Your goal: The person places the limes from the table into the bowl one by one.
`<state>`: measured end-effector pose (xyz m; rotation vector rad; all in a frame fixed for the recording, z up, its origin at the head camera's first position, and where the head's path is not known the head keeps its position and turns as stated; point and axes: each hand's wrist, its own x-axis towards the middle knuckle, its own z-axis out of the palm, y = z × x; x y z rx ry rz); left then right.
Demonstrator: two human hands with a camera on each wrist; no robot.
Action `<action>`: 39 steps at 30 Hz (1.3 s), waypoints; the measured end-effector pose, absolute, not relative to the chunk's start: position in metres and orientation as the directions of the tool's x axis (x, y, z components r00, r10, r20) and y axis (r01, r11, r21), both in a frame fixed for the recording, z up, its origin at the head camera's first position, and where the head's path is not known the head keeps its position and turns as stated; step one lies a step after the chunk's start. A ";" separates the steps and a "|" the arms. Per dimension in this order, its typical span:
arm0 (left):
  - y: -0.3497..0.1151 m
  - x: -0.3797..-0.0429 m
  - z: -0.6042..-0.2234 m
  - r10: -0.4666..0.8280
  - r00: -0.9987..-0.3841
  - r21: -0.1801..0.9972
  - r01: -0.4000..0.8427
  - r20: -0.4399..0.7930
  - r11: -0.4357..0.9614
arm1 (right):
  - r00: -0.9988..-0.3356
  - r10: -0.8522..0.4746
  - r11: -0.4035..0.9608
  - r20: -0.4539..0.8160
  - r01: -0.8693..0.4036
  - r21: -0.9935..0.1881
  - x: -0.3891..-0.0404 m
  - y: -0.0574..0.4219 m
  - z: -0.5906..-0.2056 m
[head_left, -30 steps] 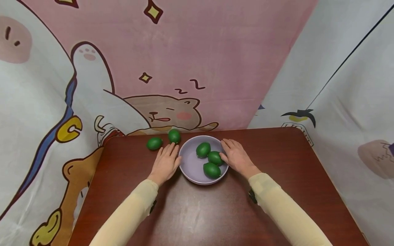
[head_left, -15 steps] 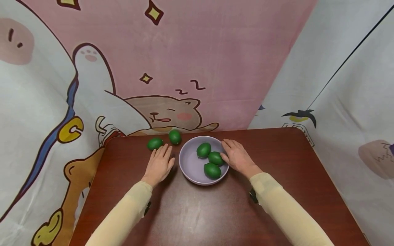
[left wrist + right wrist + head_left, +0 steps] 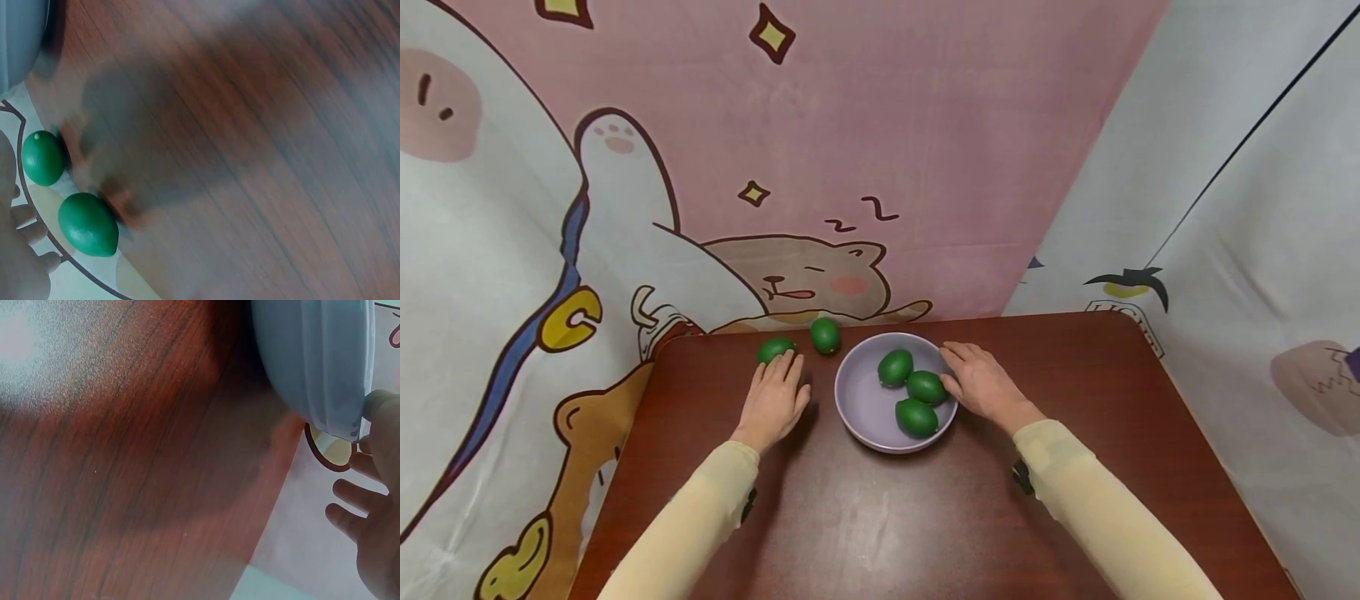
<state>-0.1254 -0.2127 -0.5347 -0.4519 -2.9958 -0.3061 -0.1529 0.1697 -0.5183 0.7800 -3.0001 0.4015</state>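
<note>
A lilac bowl (image 3: 859, 408) sits on the table with three green limes (image 3: 917, 417) in it. My right hand (image 3: 985, 385) rests at the bowl's right rim, thumb over the edge and the other fingers loosely extended, as the right wrist view also shows. To the left, my left hand (image 3: 775, 403) is empty, its fingers extended with the tips overlapping the near side of a lime (image 3: 775, 348) in the head view. In the left wrist view this lime (image 3: 89, 224) shows whole, with the fingers at the left edge. Another lime (image 3: 825, 335) lies between it and the bowl.
The dark red-brown wooden table (image 3: 880, 525) ends just behind the two loose limes. A cartoon-printed cloth (image 3: 970, 167) hangs behind it and at both sides. A shadow falls across the table beneath each hand.
My left hand has moved left from beside the bowl to the leftmost lime. The right hand stays at the bowl's rim, and the bowl and limes have not visibly moved.
</note>
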 end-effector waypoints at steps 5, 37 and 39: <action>-0.220 -0.128 -0.534 0.265 -0.958 0.171 0.281 0.114 0.944 | -0.875 -0.479 0.846 0.067 -0.480 -0.234 -0.153 0.171 -0.517; -0.240 -0.152 -0.530 0.208 -0.977 0.147 0.211 0.036 0.966 | -0.860 -0.507 0.832 0.062 -0.507 -0.226 -0.148 0.178 -0.511; -0.240 -0.154 -0.529 0.209 -0.977 0.156 0.211 0.029 0.965 | -0.863 -0.503 0.836 0.051 -0.500 -0.225 -0.147 0.178 -0.511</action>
